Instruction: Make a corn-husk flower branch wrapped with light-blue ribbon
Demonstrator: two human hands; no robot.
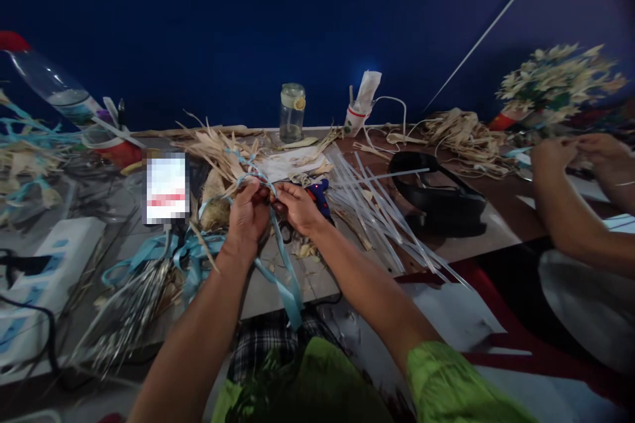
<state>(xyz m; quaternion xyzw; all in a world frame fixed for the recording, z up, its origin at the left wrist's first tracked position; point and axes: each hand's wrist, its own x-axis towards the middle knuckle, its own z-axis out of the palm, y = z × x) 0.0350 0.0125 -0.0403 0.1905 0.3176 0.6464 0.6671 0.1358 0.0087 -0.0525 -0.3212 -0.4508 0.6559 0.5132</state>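
Far left of the grip, beyond the power strip (79, 244), a red-capped bottle (54, 79) leans behind a red cup (122, 152). Nearer on that side lie a phone (167, 185), then a sheaf of wires (143, 297) and loose blue loops (198, 252), close by the left forearm. Husks (213, 145) fan out just beyond the grip, crowding the fingertips. The left hand (249, 211) pinches the ribbon (292, 307) between thumb and fingers; the right hand (299, 205), just beside it, pinches it too. The ribbon's tails hang below the grip, towards the lap. A jar (292, 115) stands well beyond the hands. A blue tool (321, 197) with a red light lies just beside the right hand, partly covered by it. Farther right come a white cup (354, 120), clear sticks (397, 231) crossing one another, a black headset (439, 201), a husk heap (461, 139), then a co-worker's hands (555, 152) before flowers (560, 82). The phone's screen is blurred out, with a red band; the bottle's label is too small to read.
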